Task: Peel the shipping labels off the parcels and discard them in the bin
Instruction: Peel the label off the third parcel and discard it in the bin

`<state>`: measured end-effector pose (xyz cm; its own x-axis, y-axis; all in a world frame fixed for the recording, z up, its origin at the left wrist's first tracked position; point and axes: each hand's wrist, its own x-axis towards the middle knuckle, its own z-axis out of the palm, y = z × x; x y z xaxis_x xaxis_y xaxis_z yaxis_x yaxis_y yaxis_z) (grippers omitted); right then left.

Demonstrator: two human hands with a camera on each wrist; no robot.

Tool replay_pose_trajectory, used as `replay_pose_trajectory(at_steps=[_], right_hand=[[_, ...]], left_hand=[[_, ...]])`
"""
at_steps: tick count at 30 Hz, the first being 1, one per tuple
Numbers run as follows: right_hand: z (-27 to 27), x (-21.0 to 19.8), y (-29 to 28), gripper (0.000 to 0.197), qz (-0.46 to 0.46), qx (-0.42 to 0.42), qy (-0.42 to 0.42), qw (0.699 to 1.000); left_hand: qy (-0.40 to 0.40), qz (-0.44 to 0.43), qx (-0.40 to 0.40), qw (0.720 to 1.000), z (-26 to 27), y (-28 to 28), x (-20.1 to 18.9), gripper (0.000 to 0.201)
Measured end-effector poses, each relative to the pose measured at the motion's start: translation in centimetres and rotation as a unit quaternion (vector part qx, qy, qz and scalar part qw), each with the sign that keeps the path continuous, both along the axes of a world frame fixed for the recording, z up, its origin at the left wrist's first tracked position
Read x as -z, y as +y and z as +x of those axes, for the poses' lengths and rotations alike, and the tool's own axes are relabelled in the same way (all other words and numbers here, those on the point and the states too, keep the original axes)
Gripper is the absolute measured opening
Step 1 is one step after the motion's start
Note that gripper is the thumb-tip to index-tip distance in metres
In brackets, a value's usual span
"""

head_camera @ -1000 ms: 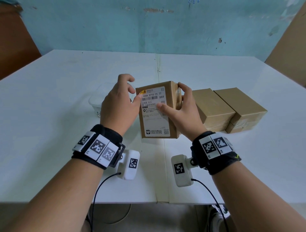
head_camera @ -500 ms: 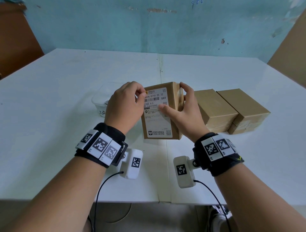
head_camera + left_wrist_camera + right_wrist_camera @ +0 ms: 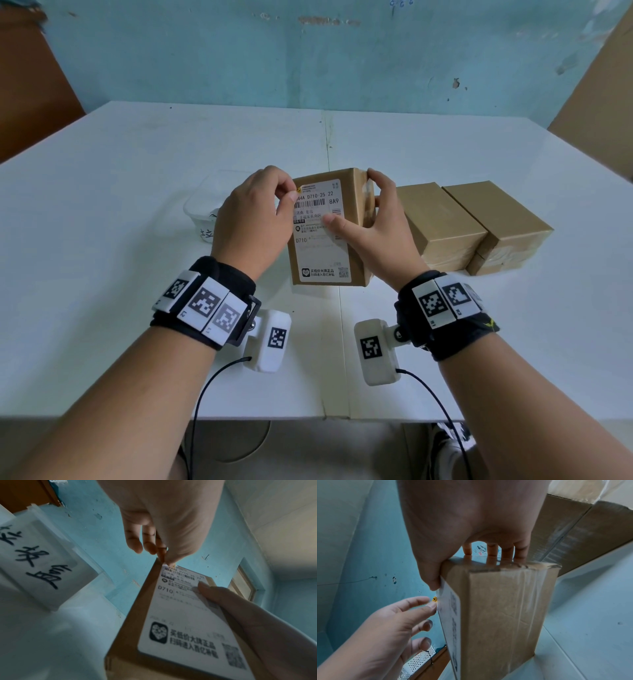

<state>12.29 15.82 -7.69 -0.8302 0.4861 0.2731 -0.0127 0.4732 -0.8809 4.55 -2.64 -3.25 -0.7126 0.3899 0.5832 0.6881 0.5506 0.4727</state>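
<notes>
A brown cardboard parcel (image 3: 358, 192) stands upright at the table's middle, its white shipping label (image 3: 320, 253) facing me. My left hand (image 3: 292, 193) pinches the label's top-left corner, beside the small yellow logo (image 3: 435, 599); in the right wrist view that corner stands slightly off the box. My right hand (image 3: 352, 200) grips the parcel, thumb (image 3: 205, 590) pressed on the label and fingers (image 3: 491, 550) curled over the top. The label (image 3: 180, 615) otherwise lies flat on the parcel (image 3: 132, 612). A translucent plastic bin (image 3: 202, 212) with handwriting sits left of the parcel, partly behind my left hand.
Two more brown parcels (image 3: 442, 222) (image 3: 496, 219) lie side by side to the right, close behind my right hand. The white table (image 3: 137, 171) runs to a blue wall. Large cardboard sheets (image 3: 603, 85) lean at the far right.
My left hand's fingers have come down from a raised, loose pose and closed on the label's top-left corner. The right hand keeps its hold and the parcel stays upright.
</notes>
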Motion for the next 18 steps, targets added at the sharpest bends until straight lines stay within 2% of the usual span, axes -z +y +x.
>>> replay_pose_trajectory(at_steps=[3, 4, 9, 18], right_hand=[[-0.08, 0.13, 0.00, 0.108, -0.010, 0.000, 0.002, 1.000], [-0.09, 0.17, 0.00, 0.107, -0.012, 0.000, 0.004, 1.000], [0.04, 0.08, -0.06, 0.107, -0.005, 0.001, 0.008, 1.000], [0.21, -0.09, -0.26, 0.109, 0.003, 0.003, 0.001, 1.000]], left_hand=[[-0.026, 0.017, -0.028, 0.999, -0.10, -0.10, -0.16, 0.034], [-0.036, 0.022, -0.037, 0.998, -0.24, -0.19, -0.19, 0.038], [-0.014, -0.006, -0.024, 1.000, -0.56, -0.35, 0.12, 0.010], [-0.016, -0.015, 0.000, 1.000, -0.23, -0.10, 0.06, 0.008]])
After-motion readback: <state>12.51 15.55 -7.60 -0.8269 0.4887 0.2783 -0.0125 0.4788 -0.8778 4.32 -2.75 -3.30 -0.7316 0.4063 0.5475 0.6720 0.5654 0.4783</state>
